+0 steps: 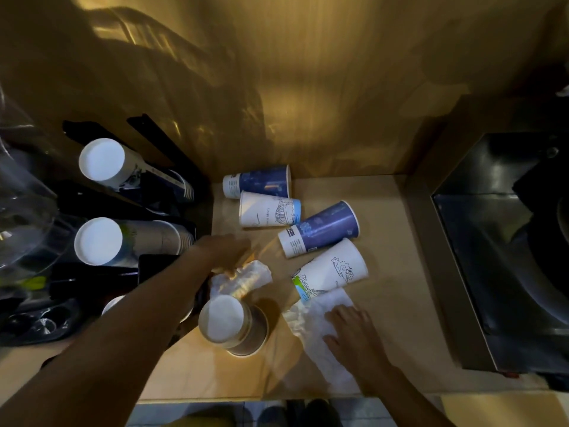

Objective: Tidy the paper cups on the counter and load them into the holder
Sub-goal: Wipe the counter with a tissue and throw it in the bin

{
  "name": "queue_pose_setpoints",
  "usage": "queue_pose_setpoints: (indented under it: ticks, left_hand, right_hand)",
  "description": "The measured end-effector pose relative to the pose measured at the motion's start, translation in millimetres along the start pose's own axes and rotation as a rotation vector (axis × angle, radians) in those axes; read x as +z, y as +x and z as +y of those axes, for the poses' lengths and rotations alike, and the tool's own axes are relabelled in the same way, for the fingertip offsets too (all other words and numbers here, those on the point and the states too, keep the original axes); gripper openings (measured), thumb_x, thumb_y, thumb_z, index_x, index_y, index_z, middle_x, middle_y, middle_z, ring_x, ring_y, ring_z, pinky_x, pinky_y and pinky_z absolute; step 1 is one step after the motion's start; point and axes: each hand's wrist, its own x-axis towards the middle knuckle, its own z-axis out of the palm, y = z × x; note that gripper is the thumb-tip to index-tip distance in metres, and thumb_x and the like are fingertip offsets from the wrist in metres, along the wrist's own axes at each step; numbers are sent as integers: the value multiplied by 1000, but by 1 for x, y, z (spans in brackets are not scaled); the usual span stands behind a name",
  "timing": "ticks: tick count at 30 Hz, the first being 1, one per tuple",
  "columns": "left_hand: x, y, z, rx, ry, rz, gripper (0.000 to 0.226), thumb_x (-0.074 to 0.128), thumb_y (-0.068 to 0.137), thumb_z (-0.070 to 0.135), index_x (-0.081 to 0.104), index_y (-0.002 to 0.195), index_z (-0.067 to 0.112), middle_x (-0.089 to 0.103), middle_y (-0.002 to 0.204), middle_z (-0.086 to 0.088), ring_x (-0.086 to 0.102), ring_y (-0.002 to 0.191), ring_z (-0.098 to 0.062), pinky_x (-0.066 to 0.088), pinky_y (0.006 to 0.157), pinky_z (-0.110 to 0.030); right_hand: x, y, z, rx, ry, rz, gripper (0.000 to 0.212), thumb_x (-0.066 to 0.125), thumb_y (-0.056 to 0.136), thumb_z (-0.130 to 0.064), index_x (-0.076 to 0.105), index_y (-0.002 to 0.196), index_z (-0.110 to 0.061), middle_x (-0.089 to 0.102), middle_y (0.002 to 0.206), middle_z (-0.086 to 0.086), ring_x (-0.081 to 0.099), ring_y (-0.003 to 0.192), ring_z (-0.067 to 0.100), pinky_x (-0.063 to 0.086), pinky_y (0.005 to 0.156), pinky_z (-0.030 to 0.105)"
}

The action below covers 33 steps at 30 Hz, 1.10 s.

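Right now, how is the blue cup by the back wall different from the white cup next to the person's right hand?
The blue cup by the wall is dark blue with a white band at its base; the white cup has line drawings and a green-blue base. The blue cup's mouth points right; the white cup's points up-right. The white cup's base touches the tissue under the right hand; the blue cup is far from it. Both lie tipped over on the counter.
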Motion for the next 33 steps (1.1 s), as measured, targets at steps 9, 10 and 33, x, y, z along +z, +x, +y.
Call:
queue_pose_setpoints:
  ticks: [9,10,33]
  left_hand:
    - [18,6,-13,316,416,18,27,56,87,25,58,114,22,60,124,-6,55,90,-14,40,68,-20]
    - [22,8,-13,323,417,35,25,53,89,25,60,112,21,62,121,-7,56,84,-13,40,64,-17]
    - [-30,-57,19,263,-124,600,23,63,85,26,66,99,7,65,105,-15,60,99,-32,49,81,-42]
  right_hand:
    - [0,3,6,-26,-21,75,15,72,63,-21,63,73,-15,64,68,4,63,64,24,29,65,32]
    - [0,4,6,-32,-22,93,7,62,67,-21,63,72,-15,64,67,3,63,63,24,29,65,31]
    - [-45,28,-1,-89,219,152,13,51,70,-16,63,69,-11,63,68,9,63,67,28,37,69,38]
